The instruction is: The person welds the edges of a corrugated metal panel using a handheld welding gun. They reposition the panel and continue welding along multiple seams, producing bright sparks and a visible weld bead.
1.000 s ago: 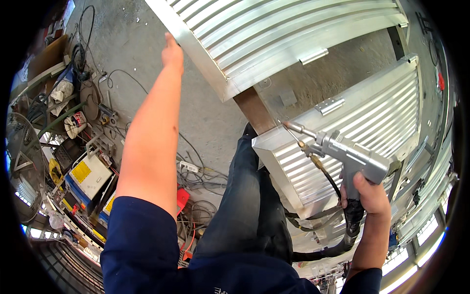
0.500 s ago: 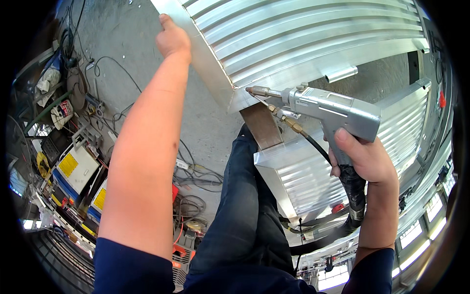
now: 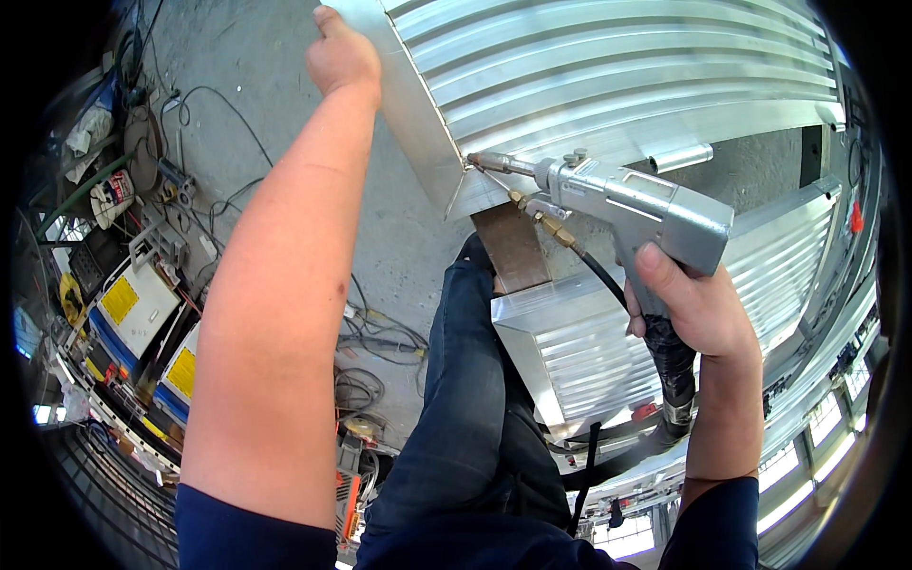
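Note:
My right hand [image 3: 698, 309] is wrapped round the grip of a silver welding gun [image 3: 651, 204], thumb on its side. The gun points left, and its nozzle [image 3: 494, 163] is at the inner corner of a ribbed aluminium panel [image 3: 570, 81], where the slats meet the frame. A thin wire guide with brass fittings [image 3: 554, 228] runs beneath the nozzle to a black hose. My left hand [image 3: 344, 59] is closed at the outer edge of the panel's frame, thumb along it; its other fingers are mostly hidden.
Below the gun lies a second ribbed aluminium panel [image 3: 608, 366], with a brown metal bar [image 3: 513, 249] between the two. A thick black cable [image 3: 670, 361] hangs from the gun. Loose cables [image 3: 380, 332] cross the grey floor. White-and-blue boxes [image 3: 138, 309] and clutter stand at left.
The gun's nozzle has shifted left and slightly up, onto the panel's inner corner. My left hand stays at the frame edge. The whole view has moved a little.

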Motion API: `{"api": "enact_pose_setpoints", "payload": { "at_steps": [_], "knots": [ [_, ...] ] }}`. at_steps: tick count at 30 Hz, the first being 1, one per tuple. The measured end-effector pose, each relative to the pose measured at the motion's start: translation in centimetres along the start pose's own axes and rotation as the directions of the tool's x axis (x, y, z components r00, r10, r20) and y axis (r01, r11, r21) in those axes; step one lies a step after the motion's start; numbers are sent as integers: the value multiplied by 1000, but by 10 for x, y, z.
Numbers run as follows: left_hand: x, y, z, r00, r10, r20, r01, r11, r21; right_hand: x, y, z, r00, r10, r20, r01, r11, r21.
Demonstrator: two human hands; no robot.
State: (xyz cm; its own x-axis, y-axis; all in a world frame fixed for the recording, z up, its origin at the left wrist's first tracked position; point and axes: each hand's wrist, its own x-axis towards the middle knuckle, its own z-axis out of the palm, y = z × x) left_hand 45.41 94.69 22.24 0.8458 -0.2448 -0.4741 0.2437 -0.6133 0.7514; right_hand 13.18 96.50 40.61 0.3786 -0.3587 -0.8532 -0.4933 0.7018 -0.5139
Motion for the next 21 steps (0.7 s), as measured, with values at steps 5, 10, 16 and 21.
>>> {"api": "enact_pose_setpoints", "payload": {
  "at_steps": [5,10,16,21],
  "knots": [
    [17,-9,-2,999,44,-10,-43,998,52,4,-2,1,1000,3,11,-3,1000,-20],
    [31,-22,4,992,119,-51,-111,982,151,5,-2,2,1000,4,9,-3,999,-34],
    [56,-40,6,986,165,33,-166,985,46,4,-8,9,1000,26,-16,-28,991,-127],
    [69,-48,6,993,106,53,-118,936,331,4,-14,11,1000,26,5,-26,995,-101]
  ]
}}
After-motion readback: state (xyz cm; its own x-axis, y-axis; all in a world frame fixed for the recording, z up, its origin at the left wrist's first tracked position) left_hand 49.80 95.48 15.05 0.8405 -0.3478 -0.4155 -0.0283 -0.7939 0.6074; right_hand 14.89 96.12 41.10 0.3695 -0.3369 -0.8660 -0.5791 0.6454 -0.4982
